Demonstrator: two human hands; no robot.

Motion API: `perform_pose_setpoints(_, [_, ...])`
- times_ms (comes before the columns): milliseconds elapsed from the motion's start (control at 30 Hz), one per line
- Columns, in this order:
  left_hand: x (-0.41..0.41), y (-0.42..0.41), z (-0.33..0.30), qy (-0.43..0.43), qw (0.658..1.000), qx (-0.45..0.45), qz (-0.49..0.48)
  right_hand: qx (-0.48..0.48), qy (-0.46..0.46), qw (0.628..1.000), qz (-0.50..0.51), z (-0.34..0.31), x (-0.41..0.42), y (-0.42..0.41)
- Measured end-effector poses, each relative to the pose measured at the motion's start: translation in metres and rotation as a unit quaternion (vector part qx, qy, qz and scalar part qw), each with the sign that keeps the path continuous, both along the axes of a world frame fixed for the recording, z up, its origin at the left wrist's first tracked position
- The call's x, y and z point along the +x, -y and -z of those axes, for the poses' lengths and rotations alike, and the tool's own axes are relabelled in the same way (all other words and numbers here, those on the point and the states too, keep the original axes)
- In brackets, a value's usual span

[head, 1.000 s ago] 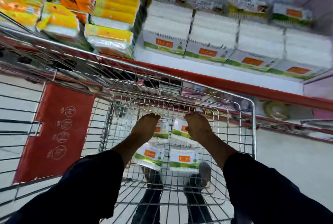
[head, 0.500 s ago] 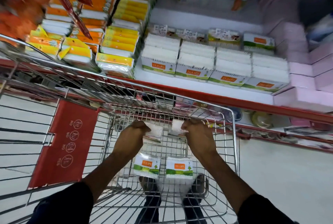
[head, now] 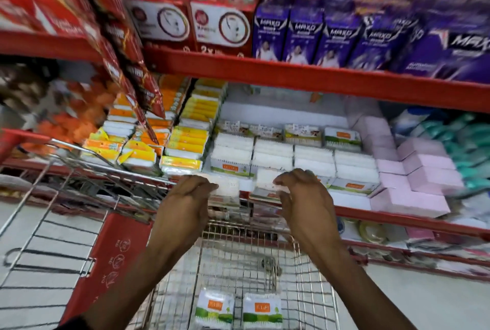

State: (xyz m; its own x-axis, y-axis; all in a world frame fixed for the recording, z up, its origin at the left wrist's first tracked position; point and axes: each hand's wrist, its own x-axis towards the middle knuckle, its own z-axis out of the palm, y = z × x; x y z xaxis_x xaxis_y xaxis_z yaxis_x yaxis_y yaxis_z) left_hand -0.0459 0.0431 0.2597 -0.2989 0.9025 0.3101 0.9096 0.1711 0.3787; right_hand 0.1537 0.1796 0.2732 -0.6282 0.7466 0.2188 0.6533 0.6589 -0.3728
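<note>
My left hand (head: 185, 197) grips a white cotton-bud pack (head: 228, 187), raised above the wire trolley (head: 238, 250). Level with it, my right hand (head: 302, 197) grips a second white pack (head: 265, 181). Both packs sit just in front of the shelf row of the same white packs (head: 273, 157) with green and orange labels. Two more such packs (head: 214, 308) (head: 262, 309) lie flat side by side on the trolley floor.
Yellow and orange packs (head: 185, 141) fill the shelf to the left, pink boxes (head: 419, 170) to the right. The red shelf above carries red cartons (head: 220, 24) and purple cartons (head: 305, 35). A red flap (head: 111, 263) hangs in the trolley's left side.
Both hands have lifted the two packs out of the trolley and up to the shelf front. The view has tilted upward and blurred.
</note>
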Motion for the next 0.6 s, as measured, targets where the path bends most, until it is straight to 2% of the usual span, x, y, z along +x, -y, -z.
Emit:
perform_pose_setpoints(167, [-0.009,-0.030,-0.009,0.001,1.000,0.009,-0.004,-0.002,-0.024,0.999,0.022,0.000,-0.014,-0.019])
perform_pose_setpoints(600, [-0.017,-0.072,0.037,0.006,0.997,-0.074,-0.014,-0.033,0.072,0.996,0.045,0.040,-0.039,-0.037])
